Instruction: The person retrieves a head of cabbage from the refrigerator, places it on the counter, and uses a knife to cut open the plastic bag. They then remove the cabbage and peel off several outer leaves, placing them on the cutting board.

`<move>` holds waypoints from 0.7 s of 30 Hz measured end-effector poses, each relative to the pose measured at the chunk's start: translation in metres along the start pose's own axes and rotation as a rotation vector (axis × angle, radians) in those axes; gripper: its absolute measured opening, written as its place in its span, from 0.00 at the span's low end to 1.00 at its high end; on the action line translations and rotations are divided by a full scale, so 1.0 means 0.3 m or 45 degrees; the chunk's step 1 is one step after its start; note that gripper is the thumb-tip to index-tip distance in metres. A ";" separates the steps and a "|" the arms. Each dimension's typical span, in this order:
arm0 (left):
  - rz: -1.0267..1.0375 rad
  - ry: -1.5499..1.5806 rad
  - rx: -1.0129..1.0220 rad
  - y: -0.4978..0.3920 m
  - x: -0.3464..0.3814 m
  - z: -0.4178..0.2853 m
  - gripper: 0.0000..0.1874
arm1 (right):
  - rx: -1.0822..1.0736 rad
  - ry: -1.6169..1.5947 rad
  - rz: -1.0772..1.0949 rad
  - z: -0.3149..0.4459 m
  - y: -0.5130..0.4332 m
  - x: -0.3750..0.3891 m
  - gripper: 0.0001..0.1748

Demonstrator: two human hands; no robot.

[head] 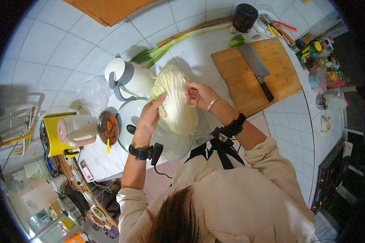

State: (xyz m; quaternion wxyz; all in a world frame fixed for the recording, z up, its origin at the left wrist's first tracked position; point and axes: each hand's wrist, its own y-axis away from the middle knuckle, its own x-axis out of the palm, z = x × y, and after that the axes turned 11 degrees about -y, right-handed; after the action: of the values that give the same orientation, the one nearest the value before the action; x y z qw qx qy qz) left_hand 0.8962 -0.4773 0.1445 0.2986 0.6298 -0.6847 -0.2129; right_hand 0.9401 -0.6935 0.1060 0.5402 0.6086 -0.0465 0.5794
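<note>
A pale napa cabbage [177, 104] is in front of me, its leafy end towards the tiled wall. My left hand [152, 114] grips its left side, the thumb lying over the leaves. At the other side, my right hand [200, 94] has its curled fingers at the cabbage's edge, pinching near the outer leaves; the exact grip is partly hidden. Under the cabbage's near end spreads a clear plastic bag [173, 147]. A white jug-style kettle [138, 79] with a grey handle stands just left of the leafy end.
On the right, a cleaver [255, 60] lies across a wooden cutting board [279, 77]. Long scallions [176, 42] lie along the wall. Left of me are a glass lid [127, 111], a bowl of red sauce [103, 121] with a spoon, and a yellow appliance [53, 136].
</note>
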 end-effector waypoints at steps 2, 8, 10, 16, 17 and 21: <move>-0.005 0.030 0.148 -0.005 0.054 -0.012 0.23 | 0.050 0.064 0.049 0.007 -0.004 -0.009 0.09; -0.208 -0.060 0.499 -0.004 0.168 -0.003 0.17 | -0.126 0.472 -0.074 0.027 0.009 -0.066 0.12; -0.101 -0.057 0.465 -0.011 0.190 -0.007 0.15 | -0.307 0.703 -0.192 0.018 0.024 -0.082 0.14; -0.106 -0.793 0.672 -0.087 0.346 -0.010 0.21 | -0.393 1.150 -0.214 0.089 0.035 -0.185 0.25; -0.093 -1.001 0.633 -0.098 0.367 -0.004 0.23 | -0.592 1.409 -0.274 0.116 0.030 -0.213 0.26; 0.072 -0.828 0.755 -0.109 0.435 0.065 0.30 | -1.156 1.790 0.107 0.218 -0.045 -0.255 0.32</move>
State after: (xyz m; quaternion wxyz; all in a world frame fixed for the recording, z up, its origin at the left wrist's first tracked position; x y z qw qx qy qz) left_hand 0.9033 -0.6120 0.1268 -0.1205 0.5695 -0.7916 -0.1860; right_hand 0.9672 -0.7780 0.0567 0.6139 -0.1734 0.0496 0.7685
